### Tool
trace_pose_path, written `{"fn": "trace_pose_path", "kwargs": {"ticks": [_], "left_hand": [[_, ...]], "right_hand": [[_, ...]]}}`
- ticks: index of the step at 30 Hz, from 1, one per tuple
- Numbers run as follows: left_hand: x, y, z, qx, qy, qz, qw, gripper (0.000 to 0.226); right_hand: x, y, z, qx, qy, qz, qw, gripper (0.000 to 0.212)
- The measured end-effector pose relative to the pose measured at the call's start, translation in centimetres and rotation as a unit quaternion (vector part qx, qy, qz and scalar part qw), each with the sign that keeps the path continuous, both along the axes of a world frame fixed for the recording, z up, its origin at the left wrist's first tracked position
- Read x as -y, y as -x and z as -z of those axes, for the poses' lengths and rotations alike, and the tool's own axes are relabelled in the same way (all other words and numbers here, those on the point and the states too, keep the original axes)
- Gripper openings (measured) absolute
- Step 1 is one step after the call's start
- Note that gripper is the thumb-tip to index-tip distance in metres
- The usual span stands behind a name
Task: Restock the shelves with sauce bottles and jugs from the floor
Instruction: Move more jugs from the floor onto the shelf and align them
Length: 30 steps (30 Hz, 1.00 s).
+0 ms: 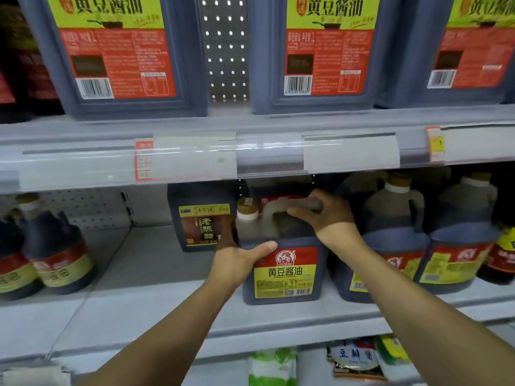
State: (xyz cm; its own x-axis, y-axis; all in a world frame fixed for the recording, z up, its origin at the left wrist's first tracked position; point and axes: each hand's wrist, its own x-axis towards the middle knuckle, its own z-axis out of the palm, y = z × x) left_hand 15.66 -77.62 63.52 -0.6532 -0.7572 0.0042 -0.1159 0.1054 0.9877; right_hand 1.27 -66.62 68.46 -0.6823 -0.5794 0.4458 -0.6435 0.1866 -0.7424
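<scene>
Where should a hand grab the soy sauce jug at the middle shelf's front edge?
Grip the arched top handle from above and the front, fingers curled under it as the right hand does. The jug stands upright with the handle beside the capped neck. The left hand steadies its left shoulder, thumb across the front.

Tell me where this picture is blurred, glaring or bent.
Head view: shelf rail bows from wide-angle distortion and its plastic price strip shows pale glare; left-edge bottles and fine label print on the upper jugs are soft; the held jug, left hand and right hand stay fairly sharp; the lower shelf's back is dim.
</scene>
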Motion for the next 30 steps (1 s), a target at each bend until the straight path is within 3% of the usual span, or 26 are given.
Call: {"fn": "trace_pose_path", "kwargs": {"ticks": [2, 7, 12, 17, 26, 27, 30], "left_hand": [[0.0, 0.1, -0.1, -0.004, 0.007, -0.005, 1.0, 0.063], [-0.4, -0.8, 0.5, 0.039, 0.002, 0.045, 0.998, 0.028], [-1.9, -1.9, 3.8, 0.136, 0.047, 0.049, 0.988, 0.067], [-3.2, -1.0, 5.1, 0.147, 0.076, -0.005, 0.986, 0.073], [-2.2, 2.9, 5.3, 0.168, 0.089, -0.031, 0.981, 0.038], [-2.0, 3.3, 5.1, 0.164, 0.097, -0.027, 0.981, 0.039], [-1.4, 4.7, 5.0, 0.157, 0.107, -0.029, 0.981, 0.078]], "right_hand": [[0.0, 0.0, 0.2, 0.003, 0.015, -0.001, 1.0, 0.035], [-1.3, -1.4, 1.0, 0.057, 0.015, 0.013, 0.998, 0.021], [-4.5, -4.7, 5.2, 0.122, -0.097, 0.042, 0.987, 0.046], [-4.6, -6.5, 8.8, 0.159, -0.192, 0.04, 0.968, 0.087], [-2.1, -3.1, 8.6, 0.201, -0.165, 0.052, 0.964, 0.089], [-1.8, -2.8, 8.8, 0.209, -0.161, 0.056, 0.963, 0.089], [-0.7, -1.9, 9.3, 0.217, -0.155, 0.07, 0.961, 0.092]]}}
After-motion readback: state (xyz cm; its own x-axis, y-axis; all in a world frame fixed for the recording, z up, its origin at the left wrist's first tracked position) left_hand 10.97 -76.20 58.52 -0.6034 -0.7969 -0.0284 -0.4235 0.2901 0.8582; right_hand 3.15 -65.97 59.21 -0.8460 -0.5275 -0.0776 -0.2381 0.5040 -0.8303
